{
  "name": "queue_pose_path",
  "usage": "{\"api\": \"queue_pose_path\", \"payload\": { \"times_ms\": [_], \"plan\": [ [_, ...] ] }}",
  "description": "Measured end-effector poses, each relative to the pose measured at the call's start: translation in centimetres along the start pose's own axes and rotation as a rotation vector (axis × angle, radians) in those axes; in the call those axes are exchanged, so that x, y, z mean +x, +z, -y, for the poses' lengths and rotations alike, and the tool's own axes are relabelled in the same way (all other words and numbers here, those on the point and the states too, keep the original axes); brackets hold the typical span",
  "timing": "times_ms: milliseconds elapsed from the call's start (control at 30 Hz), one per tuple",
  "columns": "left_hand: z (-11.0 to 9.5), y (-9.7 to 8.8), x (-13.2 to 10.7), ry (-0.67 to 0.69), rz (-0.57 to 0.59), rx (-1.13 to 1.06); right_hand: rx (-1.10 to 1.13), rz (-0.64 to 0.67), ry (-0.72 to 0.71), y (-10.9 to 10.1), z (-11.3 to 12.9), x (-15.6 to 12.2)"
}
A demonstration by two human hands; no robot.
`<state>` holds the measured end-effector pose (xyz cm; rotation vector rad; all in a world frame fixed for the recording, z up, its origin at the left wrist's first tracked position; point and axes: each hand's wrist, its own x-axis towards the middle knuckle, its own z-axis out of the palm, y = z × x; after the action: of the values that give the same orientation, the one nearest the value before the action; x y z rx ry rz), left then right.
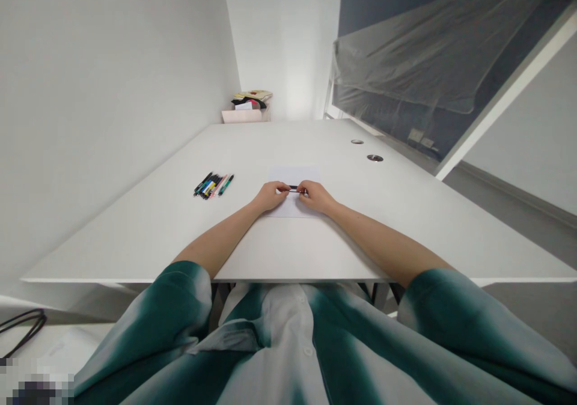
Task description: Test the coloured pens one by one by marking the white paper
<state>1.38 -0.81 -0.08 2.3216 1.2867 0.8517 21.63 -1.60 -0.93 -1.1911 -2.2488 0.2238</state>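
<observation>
My left hand (272, 195) and my right hand (315, 196) are close together over a sheet of white paper (293, 210) on the table. Both sets of fingers are closed in a pinch on a slim dark pen (294, 191), held crosswise between them. Its ends are hidden by the fingers. A second short black piece (293, 187) shows just behind it; whether it is part of the pen I cannot tell. Left of my left hand lies a bunch of pens (211, 185) in black, blue, yellow, pink and green.
The white table (180, 255) runs up to a wall on the left. Two round metal grommets (375, 158) sit in its right side. A pink box (242, 116) with cloth-like items stands at the far end. On the right is a dark panel (406, 62) under plastic sheeting.
</observation>
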Motion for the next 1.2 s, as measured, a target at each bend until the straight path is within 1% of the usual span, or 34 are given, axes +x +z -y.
{"api": "queue_pose_path", "payload": {
  "times_ms": [200,333,500,600,700,833,900,967,1067,1200],
  "plan": [
    [0.1,0.2,0.0,-0.004,-0.008,0.04,0.057,-0.015,-0.008,0.1,-0.2,0.1],
    [0.2,0.1,0.0,0.027,-0.001,0.056,0.079,-0.026,-0.03,0.4,-0.3,0.1],
    [0.1,0.1,0.1,0.048,0.016,0.033,0.058,0.012,-0.008,0.2,0.1,0.1],
    [0.0,-0.1,0.0,0.041,0.029,0.012,0.048,0.042,0.003,0.0,0.4,0.0],
    [0.1,-0.6,0.0,0.019,0.025,-0.011,0.035,0.013,0.0,-0.2,0.4,0.0],
    [1.2,-1.2,0.3,-0.038,-0.033,-0.058,-0.038,-0.107,0.057,-0.4,-0.7,0.1],
    [2.1,-1.6,0.5,-0.088,-0.057,-0.096,-0.105,-0.14,0.099,-0.4,-1.4,0.3],
    [3.0,-1.8,0.6,-0.147,-0.064,-0.144,-0.182,-0.123,0.138,-0.3,-2.0,0.4],
    [4.0,-2.2,0.6,-0.206,-0.083,-0.212,-0.265,-0.047,0.167,-0.2,-2.3,0.5],
    [4.3,-2.6,0.4,-0.214,-0.076,-0.253,-0.292,0.015,0.141,0.1,-2.1,0.5]
  ]
}}
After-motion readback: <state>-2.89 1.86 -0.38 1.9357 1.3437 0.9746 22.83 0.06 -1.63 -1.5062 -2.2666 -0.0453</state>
